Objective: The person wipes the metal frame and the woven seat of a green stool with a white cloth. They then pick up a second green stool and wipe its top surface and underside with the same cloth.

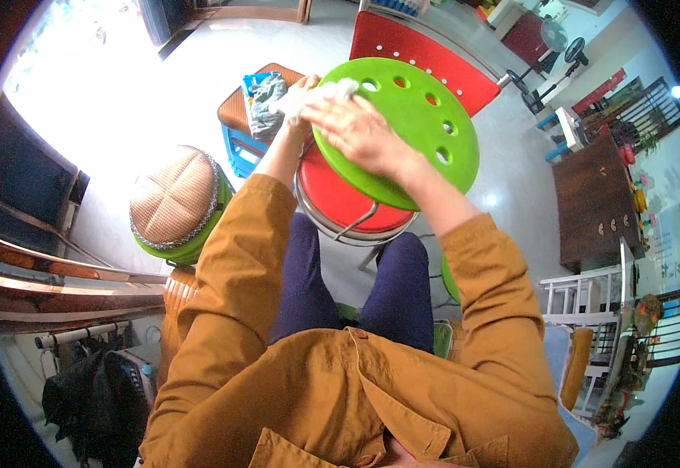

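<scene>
A green round stool (pixel 402 132) with holes in its seat stands tilted over a red round stool (pixel 340 187) in front of my knees. My left hand (pixel 302 101) is closed at the green seat's left rim, its fingers partly hidden by cloth. Over the upper left of the seat, my right hand (pixel 355 132) presses a crumpled white cloth (pixel 332 91) against the surface near the rim. The cloth trails left across my left hand. Metal legs show beneath the green seat.
Beyond my left hand, a grey rag and a blue packet (pixel 263 101) lie on a brown-topped blue stool (pixel 239 148). A cushioned green stool (pixel 175 199) stands at left. A red stool or chair panel (pixel 418 58) is behind the green seat. A brown cabinet (pixel 599 207) stands at right.
</scene>
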### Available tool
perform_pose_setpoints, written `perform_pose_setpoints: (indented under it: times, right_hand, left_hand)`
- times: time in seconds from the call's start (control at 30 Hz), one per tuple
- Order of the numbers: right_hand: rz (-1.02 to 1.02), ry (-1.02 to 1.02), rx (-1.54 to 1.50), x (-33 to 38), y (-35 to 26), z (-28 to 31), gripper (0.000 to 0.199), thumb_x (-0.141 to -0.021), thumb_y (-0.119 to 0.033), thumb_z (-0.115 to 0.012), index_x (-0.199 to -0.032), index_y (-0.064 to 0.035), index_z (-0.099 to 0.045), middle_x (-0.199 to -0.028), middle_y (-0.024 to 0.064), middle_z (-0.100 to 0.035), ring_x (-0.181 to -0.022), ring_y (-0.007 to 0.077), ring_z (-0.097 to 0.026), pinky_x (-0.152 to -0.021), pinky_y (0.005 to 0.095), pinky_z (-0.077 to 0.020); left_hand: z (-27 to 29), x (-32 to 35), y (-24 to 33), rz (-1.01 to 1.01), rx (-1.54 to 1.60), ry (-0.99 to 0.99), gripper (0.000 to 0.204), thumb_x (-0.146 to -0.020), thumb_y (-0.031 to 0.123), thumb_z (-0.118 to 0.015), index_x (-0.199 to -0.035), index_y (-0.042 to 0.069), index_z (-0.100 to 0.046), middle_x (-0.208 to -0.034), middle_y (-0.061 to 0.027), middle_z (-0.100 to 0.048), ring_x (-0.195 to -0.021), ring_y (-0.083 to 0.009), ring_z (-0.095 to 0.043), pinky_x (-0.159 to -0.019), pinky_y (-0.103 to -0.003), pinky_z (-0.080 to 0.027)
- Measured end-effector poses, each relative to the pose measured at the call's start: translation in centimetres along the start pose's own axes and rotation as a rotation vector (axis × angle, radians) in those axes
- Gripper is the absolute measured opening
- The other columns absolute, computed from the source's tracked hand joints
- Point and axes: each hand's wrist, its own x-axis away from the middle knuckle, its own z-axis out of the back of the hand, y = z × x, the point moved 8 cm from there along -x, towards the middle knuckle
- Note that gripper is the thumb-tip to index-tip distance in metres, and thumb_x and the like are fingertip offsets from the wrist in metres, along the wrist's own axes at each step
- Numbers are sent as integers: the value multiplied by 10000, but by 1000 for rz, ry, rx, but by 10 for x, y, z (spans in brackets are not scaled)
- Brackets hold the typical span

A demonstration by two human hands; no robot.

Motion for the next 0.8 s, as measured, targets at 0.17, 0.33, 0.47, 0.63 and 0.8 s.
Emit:
perform_pose_setpoints:
  times: [0.17, 0.33, 0.47, 0.63, 0.8]
  right_hand:
    - [-230, -63, 34, -41, 81, -16, 447, -1051, -404, -382, -1435, -222, -524, -1511, 22, -484, -1408, 219, -421, -1181, 474, -263]
    - [-453, -76, 32, -38, 164, -9, 508, -1045, -498, -341, -1480, -269, -470, -1526, 3, -469, -1423, 212, -408, -1181, 457, -286]
    - [-607, -22, 200, -8, 212, 15, 508, -1012, -458, -324, -1426, -232, -514, -1426, 101, -562, -1321, 312, -514, -1091, 461, -402]
    - [-960, -82, -5, 43, 264, 25, 479, -988, -433, -376, -1374, -229, -571, -1362, 184, -591, -1265, 364, -562, -1047, 515, -437]
    - [-945, -35, 182, 23, 252, 22, 466, -962, -349, -399, -1269, -100, -646, -1286, 147, -654, -1229, 338, -598, -1027, 498, -457]
  left_hand:
    - [-23, 23, 24, -474, -729, 61, 186, -1008, 152, -497, -1031, 32, -636, -946, -38, -665, -796, -142, -599, -734, -262, -498]
    - [-26, 24, 32, -240, -694, 201, 328, -1010, 271, -522, -864, 4, -643, -744, -15, -609, -684, -77, -531, -618, -273, -447]
    - [-20, 24, 39, -316, -804, 202, 343, -1017, 268, -511, -848, -2, -640, -727, -19, -609, -660, -82, -520, -605, -285, -448]
    - [-22, 21, 36, -368, -843, 202, 358, -1029, 265, -503, -845, -10, -639, -708, -25, -610, -641, -97, -519, -600, -310, -456]
    - [-16, 20, 34, -332, -864, 221, 360, -1044, 275, -502, -875, -12, -639, -727, -33, -624, -658, -103, -541, -609, -313, -465]
